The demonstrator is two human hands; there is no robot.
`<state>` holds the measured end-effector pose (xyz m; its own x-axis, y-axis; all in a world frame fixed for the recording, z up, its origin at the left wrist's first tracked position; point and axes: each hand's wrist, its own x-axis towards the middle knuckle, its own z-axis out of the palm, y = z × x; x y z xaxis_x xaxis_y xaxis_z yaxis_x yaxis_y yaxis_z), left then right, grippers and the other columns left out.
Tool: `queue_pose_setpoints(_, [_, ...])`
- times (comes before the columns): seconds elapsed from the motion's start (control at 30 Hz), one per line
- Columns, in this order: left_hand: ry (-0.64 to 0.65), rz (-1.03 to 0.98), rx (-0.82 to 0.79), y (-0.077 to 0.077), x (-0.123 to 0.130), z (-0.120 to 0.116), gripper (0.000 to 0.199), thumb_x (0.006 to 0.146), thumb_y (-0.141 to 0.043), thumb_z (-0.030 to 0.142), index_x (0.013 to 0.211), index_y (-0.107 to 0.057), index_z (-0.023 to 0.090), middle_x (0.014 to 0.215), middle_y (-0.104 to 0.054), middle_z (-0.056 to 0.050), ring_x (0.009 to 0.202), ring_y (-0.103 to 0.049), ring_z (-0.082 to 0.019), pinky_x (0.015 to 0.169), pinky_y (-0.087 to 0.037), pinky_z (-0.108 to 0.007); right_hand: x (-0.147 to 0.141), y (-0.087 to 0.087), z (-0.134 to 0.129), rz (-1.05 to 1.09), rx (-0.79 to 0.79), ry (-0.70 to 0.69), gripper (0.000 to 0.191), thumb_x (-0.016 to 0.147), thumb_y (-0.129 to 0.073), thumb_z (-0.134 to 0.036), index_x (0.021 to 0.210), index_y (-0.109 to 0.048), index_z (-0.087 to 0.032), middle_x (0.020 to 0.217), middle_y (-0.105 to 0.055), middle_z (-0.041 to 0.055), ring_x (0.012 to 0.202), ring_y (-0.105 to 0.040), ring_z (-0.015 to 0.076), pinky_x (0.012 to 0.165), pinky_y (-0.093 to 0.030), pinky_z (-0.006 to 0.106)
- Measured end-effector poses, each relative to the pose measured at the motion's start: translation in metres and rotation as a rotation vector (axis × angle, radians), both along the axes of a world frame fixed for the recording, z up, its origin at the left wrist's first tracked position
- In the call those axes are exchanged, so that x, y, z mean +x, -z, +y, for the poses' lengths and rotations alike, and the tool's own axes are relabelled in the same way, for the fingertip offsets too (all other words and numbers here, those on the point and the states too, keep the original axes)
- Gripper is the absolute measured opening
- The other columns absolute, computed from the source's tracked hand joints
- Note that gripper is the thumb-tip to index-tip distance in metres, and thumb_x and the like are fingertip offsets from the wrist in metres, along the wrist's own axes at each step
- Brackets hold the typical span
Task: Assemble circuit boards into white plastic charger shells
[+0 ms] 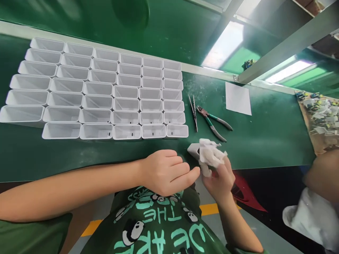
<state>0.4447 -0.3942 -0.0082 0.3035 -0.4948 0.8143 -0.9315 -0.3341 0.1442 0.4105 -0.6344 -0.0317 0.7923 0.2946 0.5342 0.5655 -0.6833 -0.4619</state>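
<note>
My right hand is closed around a crumpled white tissue, raised just over the bench's front edge. Beside the tissue a smooth white piece sticks out to the left; its full shape is hidden. My left hand has its fingers curled, with the fingertips close to the tissue and the back of the hand toward me. What the left fingers hold, if anything, is out of sight. Ahead lie metal tweezers and pliers with green and grey handles.
Rows of white plastic bins fill the left of the green bench; several front bins show small dark marks. A white paper sheet lies farther right. Small parts are heaped at the far right, near another person's blurred arm.
</note>
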Motion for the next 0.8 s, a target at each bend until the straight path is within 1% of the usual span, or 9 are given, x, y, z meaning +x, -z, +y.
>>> queue_pose_setpoints(0.07, [0.011, 0.019, 0.024, 0.001, 0.000, 0.001, 0.021, 0.092, -0.051, 0.015, 0.098, -0.068, 0.005, 0.060, -0.060, 0.000, 0.048, -0.047, -0.009, 0.043, -0.035, -0.027, 0.002, 0.004, 0.003, -0.065, -0.011, 0.009, 0.038, 0.080, -0.068, -0.007, 0.114, -0.065, -0.025, 0.106, -0.069, 0.0115, 0.095, -0.070, 0.0269, 0.072, -0.061, 0.036])
queue_pose_setpoints(0.17, [0.016, 0.018, 0.034, 0.002, 0.001, 0.001, 0.020, 0.091, -0.052, 0.015, 0.098, -0.067, 0.004, 0.060, -0.060, 0.000, 0.048, -0.047, -0.010, 0.043, -0.036, -0.027, 0.005, 0.001, 0.004, -0.078, -0.025, -0.025, 0.040, 0.079, -0.066, -0.005, 0.115, -0.065, -0.023, 0.103, -0.069, 0.0124, 0.094, -0.069, 0.0275, 0.074, -0.061, 0.038])
queue_pose_setpoints(0.3, [0.000, 0.003, 0.052, 0.004, -0.001, 0.000, 0.017, 0.089, -0.054, 0.014, 0.098, -0.065, 0.005, 0.061, -0.059, 0.001, 0.049, -0.048, -0.010, 0.044, -0.037, -0.027, 0.004, -0.003, 0.002, -0.032, -0.031, -0.036, 0.041, 0.080, -0.065, -0.006, 0.117, -0.064, -0.024, 0.108, -0.068, 0.0132, 0.097, -0.068, 0.0278, 0.074, -0.061, 0.039])
queue_pose_setpoints(0.4, [-0.026, 0.018, 0.051, 0.006, -0.002, -0.001, 0.020, 0.087, -0.059, 0.016, 0.103, -0.063, 0.006, 0.066, -0.061, 0.000, 0.052, -0.053, -0.011, 0.046, -0.042, -0.026, 0.003, -0.004, 0.003, 0.030, -0.009, -0.010, 0.038, 0.082, -0.066, -0.010, 0.117, -0.065, -0.026, 0.112, -0.067, 0.0123, 0.100, -0.068, 0.0282, 0.077, -0.060, 0.040])
queue_pose_setpoints(0.47, [-0.037, 0.083, -0.010, 0.007, -0.003, -0.001, 0.027, 0.089, -0.060, 0.024, 0.109, -0.062, 0.006, 0.076, -0.065, -0.004, 0.062, -0.060, -0.014, 0.052, -0.049, -0.027, 0.001, -0.008, 0.008, 0.159, 0.149, 0.046, 0.036, 0.085, -0.067, -0.015, 0.119, -0.065, -0.025, 0.112, -0.068, 0.0115, 0.102, -0.068, 0.0275, 0.080, -0.060, 0.039])
queue_pose_setpoints(0.57, [-0.006, 0.205, -0.157, 0.006, -0.003, -0.002, 0.044, 0.092, -0.059, 0.038, 0.121, -0.056, 0.004, 0.103, -0.067, -0.015, 0.094, -0.066, -0.022, 0.074, -0.059, -0.033, -0.002, -0.020, 0.022, 0.543, 0.647, 0.060, 0.037, 0.091, -0.065, -0.031, 0.127, -0.059, -0.025, 0.118, -0.068, 0.0112, 0.094, -0.070, 0.0242, 0.074, -0.062, 0.036])
queue_pose_setpoints(0.63, [0.028, 0.241, -0.185, 0.004, -0.002, -0.001, 0.056, 0.091, -0.061, 0.039, 0.132, -0.050, 0.003, 0.120, -0.063, -0.021, 0.116, -0.061, -0.027, 0.091, -0.058, -0.039, -0.004, -0.031, 0.034, 0.809, 0.942, -0.028, 0.040, 0.094, -0.060, -0.043, 0.131, -0.057, -0.027, 0.121, -0.069, 0.0101, 0.087, -0.072, 0.0222, 0.069, -0.064, 0.036])
queue_pose_setpoints(0.7, [0.041, 0.266, -0.173, 0.001, -0.001, 0.001, 0.064, 0.092, -0.061, 0.039, 0.142, -0.042, 0.003, 0.129, -0.060, -0.023, 0.127, -0.055, -0.029, 0.100, -0.055, -0.043, -0.005, -0.039, 0.044, 1.026, 1.114, -0.119, 0.040, 0.095, -0.055, -0.050, 0.129, -0.059, -0.029, 0.119, -0.070, 0.0075, 0.089, -0.073, 0.0218, 0.073, -0.066, 0.039])
queue_pose_setpoints(0.8, [0.032, 0.320, -0.160, -0.002, 0.001, 0.004, 0.069, 0.095, -0.056, 0.039, 0.151, -0.031, 0.006, 0.134, -0.058, -0.024, 0.127, -0.055, -0.028, 0.100, -0.054, -0.042, -0.007, -0.044, 0.054, 1.215, 1.281, -0.175, 0.037, 0.094, -0.057, -0.051, 0.123, -0.064, -0.029, 0.121, -0.071, 0.0052, 0.099, -0.073, 0.0215, 0.085, -0.065, 0.042])
